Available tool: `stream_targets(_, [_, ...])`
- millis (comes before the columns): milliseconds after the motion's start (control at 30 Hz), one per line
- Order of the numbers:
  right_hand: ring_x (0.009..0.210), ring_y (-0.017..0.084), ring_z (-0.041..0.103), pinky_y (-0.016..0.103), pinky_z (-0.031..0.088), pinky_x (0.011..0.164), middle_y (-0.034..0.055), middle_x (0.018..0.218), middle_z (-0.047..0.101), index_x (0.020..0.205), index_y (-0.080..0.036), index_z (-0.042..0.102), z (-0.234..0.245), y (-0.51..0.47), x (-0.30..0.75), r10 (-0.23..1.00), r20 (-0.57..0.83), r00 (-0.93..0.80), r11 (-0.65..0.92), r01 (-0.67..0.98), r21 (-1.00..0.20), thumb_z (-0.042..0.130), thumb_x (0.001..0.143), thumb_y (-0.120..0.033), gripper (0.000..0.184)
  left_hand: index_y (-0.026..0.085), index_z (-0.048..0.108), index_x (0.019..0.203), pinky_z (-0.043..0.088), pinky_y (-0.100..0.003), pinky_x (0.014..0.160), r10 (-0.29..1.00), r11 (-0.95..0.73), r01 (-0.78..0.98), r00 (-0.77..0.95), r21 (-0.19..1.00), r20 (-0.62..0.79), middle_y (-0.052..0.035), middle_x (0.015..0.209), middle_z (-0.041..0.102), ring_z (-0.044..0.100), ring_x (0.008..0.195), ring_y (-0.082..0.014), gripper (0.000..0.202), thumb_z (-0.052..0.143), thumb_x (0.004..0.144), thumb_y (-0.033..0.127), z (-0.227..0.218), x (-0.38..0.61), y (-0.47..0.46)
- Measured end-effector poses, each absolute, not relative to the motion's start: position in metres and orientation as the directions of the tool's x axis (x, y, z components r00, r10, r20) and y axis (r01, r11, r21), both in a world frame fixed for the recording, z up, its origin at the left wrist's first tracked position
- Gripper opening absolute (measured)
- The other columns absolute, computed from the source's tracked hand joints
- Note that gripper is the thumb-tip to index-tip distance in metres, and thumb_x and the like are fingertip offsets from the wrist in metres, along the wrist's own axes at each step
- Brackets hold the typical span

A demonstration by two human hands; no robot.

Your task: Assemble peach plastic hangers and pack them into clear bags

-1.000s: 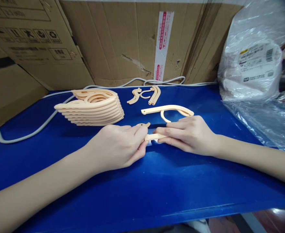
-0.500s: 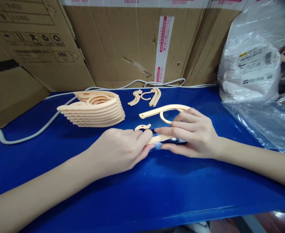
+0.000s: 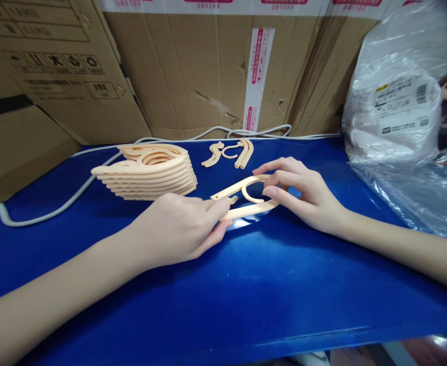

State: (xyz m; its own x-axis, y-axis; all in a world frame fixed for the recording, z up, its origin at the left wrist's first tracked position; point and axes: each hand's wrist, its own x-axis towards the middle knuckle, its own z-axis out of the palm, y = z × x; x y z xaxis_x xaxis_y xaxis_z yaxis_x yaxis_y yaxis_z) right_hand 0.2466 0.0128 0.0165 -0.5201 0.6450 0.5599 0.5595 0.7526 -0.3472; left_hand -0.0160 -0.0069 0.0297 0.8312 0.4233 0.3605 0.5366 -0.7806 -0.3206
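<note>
Both hands hold a peach plastic folding hanger [image 3: 246, 195] just above the blue table [image 3: 223, 295]. My left hand [image 3: 181, 229] pinches its left end between thumb and fingers. My right hand [image 3: 303, 195] grips its right end, fingers curled over the upper arm and thumb on the lower arm. The hanger's two arms lie folded close together with the curved hook between them. A stack of several finished folded hangers [image 3: 147, 170] sits to the left behind my left hand.
Loose peach hanger parts [image 3: 229, 152] lie near the back of the table. A white cable [image 3: 56, 206] runs along the back and left. Cardboard boxes [image 3: 193, 66] stand behind. A crinkled plastic bag [image 3: 394, 112] with white contents fills the right side.
My right hand let go of the short piece, reached back to the long arm and swung it forward, so the parts now form one folded hanger held by both hands.
</note>
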Motion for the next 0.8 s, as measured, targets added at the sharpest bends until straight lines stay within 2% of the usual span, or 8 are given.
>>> stream_targets(100, [0.114,0.024,0.063,0.044,0.042,0.100,0.0058,0.121,0.072,0.088,-0.022,0.075,0.015,0.016,0.247,0.671,0.519,-0.530,0.739,0.535,-0.410,0.047,0.102,-0.029,0.031,0.020,0.051,0.081,0.024,-0.029,0.043,0.434,-0.792,0.528,0.840,-0.305,0.326,0.0005,0.060,0.064,0.062,0.049,-0.0162,0.030,0.033,0.103,0.028,0.027,-0.018,-0.006])
stream_targets(233, [0.104,0.022,0.066,0.041,0.045,0.093,0.0068,0.110,0.075,0.095,-0.020,0.077,0.014,0.020,0.247,0.694,0.480,-0.537,0.720,0.544,-0.432,0.046,0.103,-0.031,0.033,0.021,0.050,0.080,0.024,-0.030,0.046,0.398,-0.811,0.509,0.842,-0.290,0.363,0.0019,0.062,0.061,0.059,0.051,-0.0150,0.026,0.037,0.101,0.029,0.024,-0.019,-0.005])
stream_targets(333, [0.096,0.021,0.065,0.039,0.045,0.088,0.0062,0.102,0.074,0.098,-0.020,0.076,0.014,0.021,0.247,0.701,0.471,-0.536,0.713,0.562,-0.419,0.046,0.103,-0.031,0.032,0.021,0.049,0.077,0.026,-0.029,0.048,0.344,-0.860,0.445,0.868,-0.251,0.359,0.0028,0.060,0.055,0.052,0.052,-0.0140,0.018,0.041,0.094,0.020,0.025,-0.019,-0.005])
stream_targets(433, [0.093,0.021,0.064,0.038,0.044,0.086,0.0057,0.099,0.074,0.099,-0.021,0.075,0.014,0.022,0.247,0.699,0.466,-0.542,0.714,0.560,-0.420,0.046,0.103,-0.032,0.032,0.021,0.047,0.077,0.029,-0.030,0.049,0.339,-0.893,0.402,0.896,-0.201,0.287,0.0011,0.062,0.050,0.046,0.053,-0.0156,0.010,0.042,0.083,0.015,0.031,-0.018,-0.006])
stream_targets(533, [0.093,0.021,0.063,0.040,0.040,0.088,0.0049,0.099,0.075,0.102,-0.022,0.076,0.012,0.022,0.247,0.725,0.440,-0.530,0.688,0.584,-0.432,0.046,0.103,-0.035,0.033,0.020,0.048,0.082,0.032,-0.030,0.050,0.328,-0.911,0.372,0.916,-0.178,0.232,-0.0011,0.066,0.049,0.045,0.058,-0.0185,0.010,0.043,0.076,0.013,0.036,-0.018,-0.006])
stream_targets(800, [0.091,0.021,0.061,0.039,0.037,0.088,0.0050,0.097,0.074,0.107,-0.023,0.076,0.008,0.024,0.248,0.764,0.416,-0.493,0.643,0.630,-0.435,0.047,0.103,-0.037,0.033,0.017,0.049,0.092,0.041,-0.032,0.062,0.275,-0.932,0.339,0.892,-0.126,0.359,-0.0053,0.082,0.058,0.051,0.073,-0.0211,0.017,0.042,0.081,0.007,0.033,-0.017,-0.003])
